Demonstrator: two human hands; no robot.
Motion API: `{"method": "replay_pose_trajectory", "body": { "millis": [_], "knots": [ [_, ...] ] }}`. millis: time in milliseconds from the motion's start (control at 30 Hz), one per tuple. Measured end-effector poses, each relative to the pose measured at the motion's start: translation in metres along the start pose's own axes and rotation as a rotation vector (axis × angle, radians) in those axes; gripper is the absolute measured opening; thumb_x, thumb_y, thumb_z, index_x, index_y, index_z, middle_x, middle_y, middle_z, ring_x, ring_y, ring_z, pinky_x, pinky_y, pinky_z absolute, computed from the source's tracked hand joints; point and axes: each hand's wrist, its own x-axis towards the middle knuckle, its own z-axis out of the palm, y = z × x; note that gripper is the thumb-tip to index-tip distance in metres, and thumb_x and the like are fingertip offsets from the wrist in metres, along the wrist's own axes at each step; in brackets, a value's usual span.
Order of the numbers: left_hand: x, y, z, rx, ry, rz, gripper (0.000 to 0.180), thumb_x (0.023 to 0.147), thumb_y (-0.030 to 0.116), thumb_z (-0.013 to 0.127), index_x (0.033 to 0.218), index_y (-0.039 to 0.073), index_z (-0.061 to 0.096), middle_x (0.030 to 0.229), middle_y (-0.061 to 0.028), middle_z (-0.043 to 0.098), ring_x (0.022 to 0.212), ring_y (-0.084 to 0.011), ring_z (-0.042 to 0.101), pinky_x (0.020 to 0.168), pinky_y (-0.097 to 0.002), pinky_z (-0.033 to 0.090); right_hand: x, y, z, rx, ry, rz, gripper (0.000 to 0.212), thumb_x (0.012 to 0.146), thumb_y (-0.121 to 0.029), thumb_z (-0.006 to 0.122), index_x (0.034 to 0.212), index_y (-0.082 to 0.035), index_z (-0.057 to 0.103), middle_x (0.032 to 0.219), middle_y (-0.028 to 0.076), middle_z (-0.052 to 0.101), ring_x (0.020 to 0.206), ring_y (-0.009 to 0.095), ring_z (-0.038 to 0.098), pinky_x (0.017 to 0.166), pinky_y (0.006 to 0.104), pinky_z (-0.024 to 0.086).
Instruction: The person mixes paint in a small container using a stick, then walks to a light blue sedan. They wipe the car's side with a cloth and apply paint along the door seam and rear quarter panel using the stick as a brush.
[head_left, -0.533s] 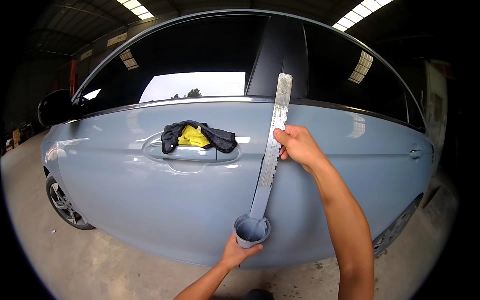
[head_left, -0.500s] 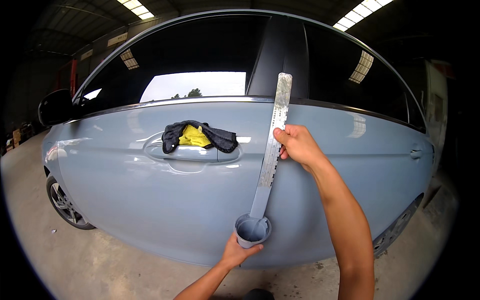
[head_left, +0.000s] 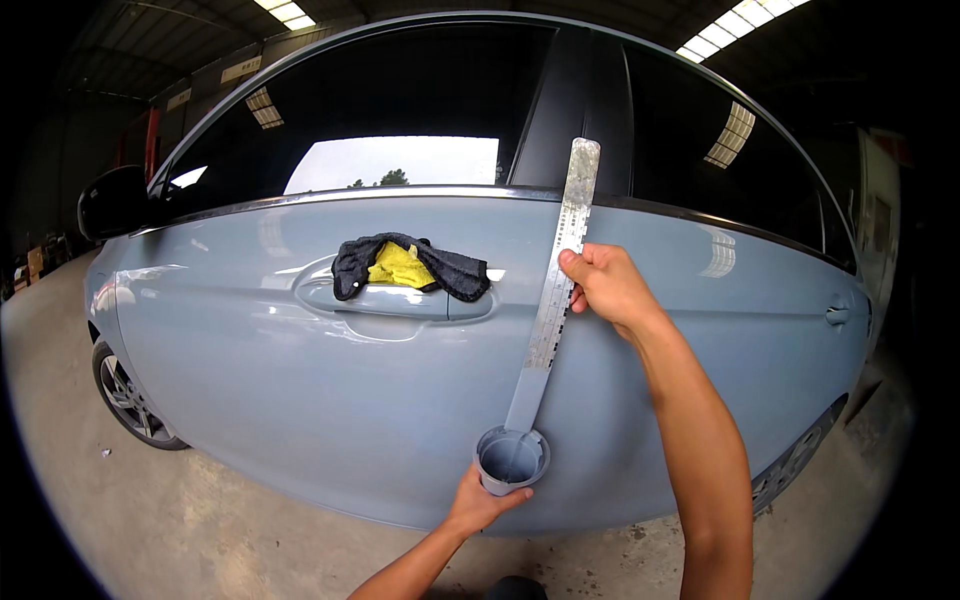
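My left hand (head_left: 480, 503) is closed around the lower part of a small grey cup (head_left: 484, 484) at the bottom centre. Grey-blue liquid, like paint, coats the cup's inside. My right hand (head_left: 612, 288) pinches a long metal ruler (head_left: 556, 310) about halfway up, thumb on its front face. The ruler leans, its top to the right, and its lower end reaches the cup's rim. That lower stretch is coated in the same grey-blue. Behind both hands stands the door of a grey-blue car (head_left: 400, 400). How deep the ruler's tip sits inside the cup is hard to make out.
A dark grey and yellow cloth (head_left: 400, 265) is draped over the front door handle (head_left: 385, 300). The side mirror (head_left: 113, 203) juts out at far left. Front wheel (head_left: 130, 400) and rear door handle (head_left: 837, 316) show at either side. Concrete floor (head_left: 220, 500) lies below.
The ruler, the cup and both hands appear slightly farther right in the view, and the car has shifted a little with them. Both grips stay the same.
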Motion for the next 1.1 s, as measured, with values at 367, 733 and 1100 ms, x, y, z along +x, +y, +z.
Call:
{"method": "replay_pose_trajectory", "body": {
  "millis": [367,733,1100],
  "knots": [
    [0.005,-0.008,0.016,-0.001,-0.04,-0.039,0.07,0.066,0.021,0.086,0.121,0.001,0.049,0.114,-0.0096,0.06,0.106,-0.0176,0.057,0.092,-0.0319,0.046,-0.011,0.014,-0.022,-0.008,-0.009,-0.018,0.03,0.096,-0.026,0.055,0.078,-0.002,0.06,0.069,0.002,0.058,0.057,0.008,0.05,0.054,0.0226,0.043],
    [0.024,-0.036,0.03,-0.066,-0.059,0.004,0.07,0.065,0.02,0.086,0.122,0.003,0.048,0.113,-0.0084,0.06,0.106,-0.0178,0.057,0.092,-0.0318,0.046,-0.003,0.038,-0.031,0.005,0.039,-0.003,0.029,0.096,-0.026,0.055,0.077,-0.003,0.06,0.07,0.003,0.06,0.056,0.008,0.052,0.054,0.022,0.044],
    [0.0,-0.025,0.016,-0.045,0.014,0.022,0.067,0.068,0.015,0.084,0.123,0.002,0.048,0.113,-0.0068,0.06,0.105,-0.0161,0.056,0.093,-0.0315,0.045,-0.013,0.04,-0.004,0.034,-0.013,0.001,0.03,0.095,-0.026,0.056,0.078,-0.002,0.06,0.069,0.002,0.058,0.057,0.008,0.052,0.054,0.0228,0.044]
  ]
}}
